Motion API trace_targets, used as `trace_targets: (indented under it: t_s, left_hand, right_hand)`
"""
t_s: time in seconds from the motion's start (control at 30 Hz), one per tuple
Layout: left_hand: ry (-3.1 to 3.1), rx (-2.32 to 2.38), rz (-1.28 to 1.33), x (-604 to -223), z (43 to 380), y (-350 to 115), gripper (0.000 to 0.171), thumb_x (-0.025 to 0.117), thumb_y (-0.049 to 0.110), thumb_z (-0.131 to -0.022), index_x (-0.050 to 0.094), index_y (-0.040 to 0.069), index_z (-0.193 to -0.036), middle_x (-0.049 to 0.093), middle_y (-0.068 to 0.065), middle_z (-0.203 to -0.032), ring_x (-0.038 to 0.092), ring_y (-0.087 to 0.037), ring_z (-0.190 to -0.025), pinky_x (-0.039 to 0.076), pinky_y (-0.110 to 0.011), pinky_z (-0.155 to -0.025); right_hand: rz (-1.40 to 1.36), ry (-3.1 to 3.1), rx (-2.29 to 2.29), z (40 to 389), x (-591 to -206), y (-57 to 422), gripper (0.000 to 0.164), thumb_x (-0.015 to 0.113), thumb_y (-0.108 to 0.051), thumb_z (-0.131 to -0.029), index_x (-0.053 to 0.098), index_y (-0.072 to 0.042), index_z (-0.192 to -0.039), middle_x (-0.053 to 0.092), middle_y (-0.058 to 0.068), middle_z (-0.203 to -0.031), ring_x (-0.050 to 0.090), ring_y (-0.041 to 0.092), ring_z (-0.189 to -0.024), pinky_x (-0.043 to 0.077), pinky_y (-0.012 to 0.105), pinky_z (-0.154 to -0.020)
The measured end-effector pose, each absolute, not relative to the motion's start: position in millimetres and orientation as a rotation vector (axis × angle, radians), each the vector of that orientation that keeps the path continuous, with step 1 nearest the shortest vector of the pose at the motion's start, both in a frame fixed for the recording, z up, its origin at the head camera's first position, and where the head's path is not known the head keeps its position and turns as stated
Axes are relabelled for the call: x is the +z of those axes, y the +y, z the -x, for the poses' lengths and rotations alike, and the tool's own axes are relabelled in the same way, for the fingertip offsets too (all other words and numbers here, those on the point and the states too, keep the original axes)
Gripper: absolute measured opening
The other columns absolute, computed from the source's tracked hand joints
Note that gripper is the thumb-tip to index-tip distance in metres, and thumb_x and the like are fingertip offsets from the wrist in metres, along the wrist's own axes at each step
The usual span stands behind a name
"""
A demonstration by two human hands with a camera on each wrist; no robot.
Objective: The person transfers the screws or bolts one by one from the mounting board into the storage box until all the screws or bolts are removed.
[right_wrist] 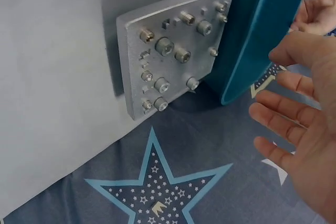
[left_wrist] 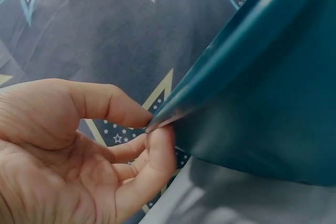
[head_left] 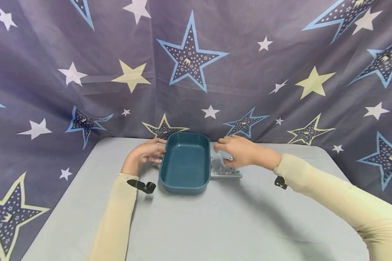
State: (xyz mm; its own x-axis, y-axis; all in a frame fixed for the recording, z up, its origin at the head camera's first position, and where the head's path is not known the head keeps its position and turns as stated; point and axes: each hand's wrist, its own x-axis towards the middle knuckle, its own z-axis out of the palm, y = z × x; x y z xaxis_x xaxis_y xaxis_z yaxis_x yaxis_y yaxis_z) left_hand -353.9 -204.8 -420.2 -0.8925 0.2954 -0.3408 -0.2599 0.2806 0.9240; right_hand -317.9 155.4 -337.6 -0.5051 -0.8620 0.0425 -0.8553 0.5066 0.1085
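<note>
A deep teal tray (head_left: 184,165) with rounded corners stands on the table, with nothing in it. My left hand (head_left: 149,150) is at its left side, and in the left wrist view the thumb and a fingertip pinch the tray's rim (left_wrist: 173,113). Right beside the tray lies a silver metal plate (head_left: 227,173) studded with several screws and bolts (right_wrist: 164,46) of different sizes. Over this plate hovers my right hand (head_left: 236,149), its fingers (right_wrist: 281,115) spread and loosely bent, holding nothing. The hand covers part of the plate in the head view.
The pale grey table (head_left: 183,224) reaches back to a dark curtain (head_left: 196,105) printed with stars, close behind the tray and plate. A black strap end (head_left: 142,185) sticks out from the left sleeve, and a black wrist piece (head_left: 280,182) hangs below the right sleeve.
</note>
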Motion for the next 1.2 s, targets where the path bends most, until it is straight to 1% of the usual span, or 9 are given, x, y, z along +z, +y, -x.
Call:
trace_targets:
  t_s: [0.2, 0.33, 0.43, 0.57, 0.77, 0.83, 0.97, 1.07, 1.2]
  left_hand:
    - [2.052, 1.623, -0.001, -422, 361, -208, 0.067, 0.052, 0.005, -0.095, 0.024, 0.001, -0.155, 0.062, -0.003, -0.102, 0.063, -0.01, -0.085, 0.059, -0.03, -0.078]
    - [2.04, 1.621, -0.007, -422, 364, -208, 0.063, 0.053, 0.006, -0.096, 0.028, -0.001, -0.153, 0.062, 0.0, -0.102, 0.063, -0.009, -0.087, 0.059, -0.029, -0.079]
    - [2.039, 1.627, -0.026, -423, 363, -209, 0.058, 0.053, 0.008, -0.098, 0.032, -0.003, -0.15, 0.063, 0.003, -0.099, 0.064, -0.008, -0.087, 0.059, -0.028, -0.08]
    - [2.039, 1.637, -0.074, -426, 361, -212, 0.058, 0.052, 0.009, -0.098, 0.03, -0.004, -0.15, 0.064, 0.002, -0.102, 0.064, -0.009, -0.091, 0.059, -0.029, -0.081]
    - [2.029, 1.665, -0.071, -427, 360, -213, 0.068, 0.053, 0.004, -0.094, 0.025, -0.002, -0.155, 0.061, -0.007, -0.114, 0.064, -0.01, -0.093, 0.058, -0.029, -0.081]
    - [2.027, 1.675, -0.055, -427, 360, -213, 0.069, 0.054, 0.003, -0.093, 0.025, -0.001, -0.155, 0.061, -0.007, -0.115, 0.065, -0.01, -0.092, 0.058, -0.029, -0.08]
    - [2.024, 1.685, -0.05, -428, 360, -214, 0.069, 0.054, 0.002, -0.092, 0.025, -0.002, -0.155, 0.062, -0.004, -0.109, 0.065, -0.009, -0.088, 0.059, -0.029, -0.079]
    - [2.019, 1.691, -0.041, -429, 360, -214, 0.069, 0.054, 0.002, -0.091, 0.026, -0.002, -0.154, 0.062, -0.002, -0.105, 0.065, -0.008, -0.086, 0.059, -0.03, -0.079]
    - [2.031, 1.675, -0.046, -428, 360, -212, 0.069, 0.054, 0.002, -0.091, 0.027, -0.001, -0.154, 0.062, -0.009, -0.113, 0.065, -0.01, -0.09, 0.059, -0.03, -0.08]
  right_hand:
    - [-1.538, -2.676, -0.141, 315, -340, 152, 0.028, 0.075, -0.017, -0.084, 0.067, -0.013, -0.111, 0.066, 0.002, -0.102, 0.063, 0.022, -0.092, 0.056, 0.044, -0.088]
    - [-1.555, -2.724, -0.154, 316, -342, 151, 0.028, 0.075, -0.015, -0.083, 0.068, -0.012, -0.11, 0.069, 0.004, -0.103, 0.064, 0.018, -0.086, 0.054, 0.043, -0.085]
    - [-1.576, -2.769, -0.151, 316, -345, 150, 0.028, 0.076, -0.013, -0.082, 0.069, -0.011, -0.109, 0.071, 0.005, -0.103, 0.063, 0.017, -0.083, 0.053, 0.043, -0.086]
    - [-1.595, -2.769, -0.176, 317, -351, 150, 0.025, 0.077, -0.012, -0.079, 0.069, -0.012, -0.103, 0.073, 0.003, -0.099, 0.063, 0.017, -0.078, 0.054, 0.042, -0.086]
    - [-1.627, -2.736, -0.237, 317, -361, 153, 0.019, 0.08, -0.013, -0.076, 0.067, -0.014, -0.089, 0.066, -0.004, -0.083, 0.055, 0.011, -0.071, 0.051, 0.036, -0.079]
    - [-1.637, -2.727, -0.28, 318, -364, 153, 0.019, 0.08, -0.013, -0.075, 0.064, -0.016, -0.085, 0.061, -0.006, -0.079, 0.049, 0.01, -0.069, 0.049, 0.034, -0.078]
    - [-1.638, -2.727, -0.332, 317, -368, 152, 0.019, 0.079, -0.013, -0.077, 0.062, -0.017, -0.081, 0.06, -0.006, -0.077, 0.047, 0.009, -0.068, 0.048, 0.033, -0.077]
    - [-1.638, -2.735, -0.332, 316, -368, 151, 0.017, 0.079, -0.011, -0.078, 0.063, -0.016, -0.082, 0.062, -0.005, -0.078, 0.048, 0.009, -0.068, 0.048, 0.033, -0.076]
    - [-1.661, -2.651, -0.448, 315, -371, 153, 0.015, 0.078, -0.013, -0.078, 0.067, -0.016, -0.087, 0.064, -0.005, -0.079, 0.055, 0.011, -0.071, 0.048, 0.032, -0.075]
